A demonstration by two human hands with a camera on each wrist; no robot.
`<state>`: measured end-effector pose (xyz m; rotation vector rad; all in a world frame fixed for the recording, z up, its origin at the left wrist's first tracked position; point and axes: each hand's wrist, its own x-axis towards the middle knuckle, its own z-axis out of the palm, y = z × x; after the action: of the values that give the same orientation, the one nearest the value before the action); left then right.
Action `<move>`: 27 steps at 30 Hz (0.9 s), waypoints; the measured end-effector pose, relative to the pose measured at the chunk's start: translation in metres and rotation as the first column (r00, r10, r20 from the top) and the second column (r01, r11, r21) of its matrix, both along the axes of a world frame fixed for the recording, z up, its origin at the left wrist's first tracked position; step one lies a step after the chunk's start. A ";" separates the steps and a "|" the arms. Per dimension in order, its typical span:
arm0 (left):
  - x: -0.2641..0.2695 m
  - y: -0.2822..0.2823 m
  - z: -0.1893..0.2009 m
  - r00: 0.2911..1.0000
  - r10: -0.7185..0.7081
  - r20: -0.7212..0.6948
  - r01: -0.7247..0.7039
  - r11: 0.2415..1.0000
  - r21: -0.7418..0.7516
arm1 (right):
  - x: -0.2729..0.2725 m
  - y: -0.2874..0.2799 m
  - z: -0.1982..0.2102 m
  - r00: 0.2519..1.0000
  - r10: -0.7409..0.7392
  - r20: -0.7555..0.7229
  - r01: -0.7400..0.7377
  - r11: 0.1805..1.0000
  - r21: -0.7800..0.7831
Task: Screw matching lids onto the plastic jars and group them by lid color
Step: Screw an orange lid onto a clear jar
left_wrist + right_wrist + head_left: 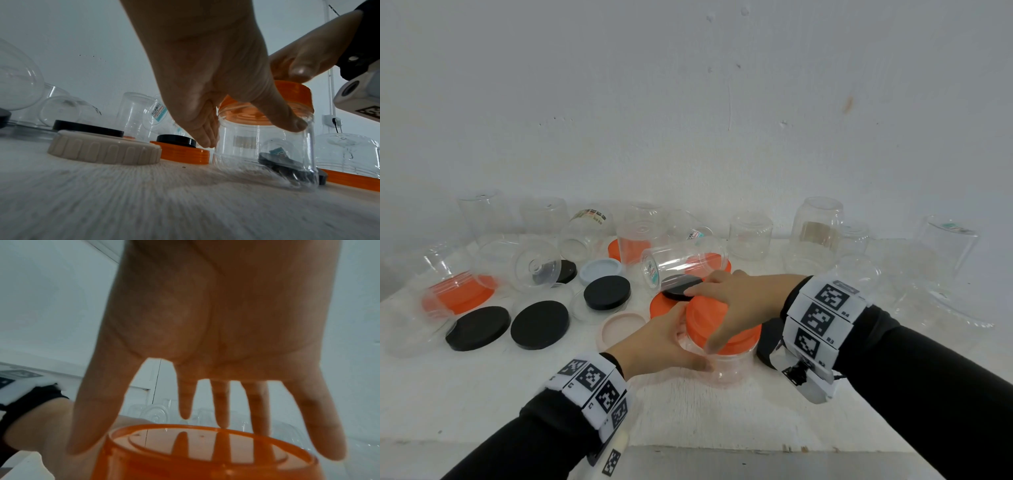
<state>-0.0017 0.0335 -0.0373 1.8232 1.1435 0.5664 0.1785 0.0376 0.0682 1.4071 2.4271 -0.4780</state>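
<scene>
At desk (722, 411) centre: left hand (654, 346) gripping jar (722, 366), right hand (736, 305) fingers spreading around orange lid (736, 337). Remaining: many jars lidless, loose lids lying ungrouped.

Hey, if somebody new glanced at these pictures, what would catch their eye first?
Front and centre, both hands work one clear jar: the left hand grips its side while the right hand spreads over its orange lid. Around it the white table is littered with loose black lids on the left and clear jars along the back wall.
</scene>
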 end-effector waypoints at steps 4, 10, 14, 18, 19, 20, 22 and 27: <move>0.001 -0.001 0.001 1.000 -0.003 -0.008 0.003 1.000 0.006 | -0.001 0.000 0.002 0.999 0.042 -0.026 -0.042 0.999 0.008; 0.001 -0.001 0.000 1.000 0.002 -0.002 -0.002 1.000 0.000 | -0.002 -0.001 -0.003 0.998 -0.035 0.047 0.029 0.992 0.121; 0.000 0.000 0.000 1.000 0.003 -0.001 -0.003 1.000 0.000 | -0.002 -0.003 0.000 1.000 0.011 0.026 -0.011 1.000 -0.005; 0.001 -0.001 0.001 1.000 0.010 -0.016 -0.010 1.000 0.003 | -0.001 -0.002 0.001 0.999 0.039 -0.007 -0.039 0.999 -0.010; 0.001 -0.001 0.001 1.000 0.014 -0.009 -0.014 1.000 0.004 | -0.001 -0.002 0.001 1.000 0.031 -0.004 -0.031 0.999 0.011; 0.001 -0.001 0.001 1.000 0.016 -0.001 -0.016 1.000 0.003 | -0.001 -0.001 0.000 1.000 0.016 0.004 -0.017 0.999 0.033; 0.001 -0.001 0.000 1.000 0.015 0.005 -0.015 1.000 -0.007 | -0.001 -0.001 -0.004 0.999 -0.024 0.022 0.023 0.997 0.080; 0.001 0.000 0.001 1.000 0.002 0.010 -0.002 1.000 -0.020 | 0.005 0.002 -0.005 0.998 -0.065 0.018 0.063 0.996 0.065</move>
<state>-0.0004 0.0330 -0.0358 1.8007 1.1406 0.5633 0.1834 0.0395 0.0635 1.5126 2.4078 -0.4023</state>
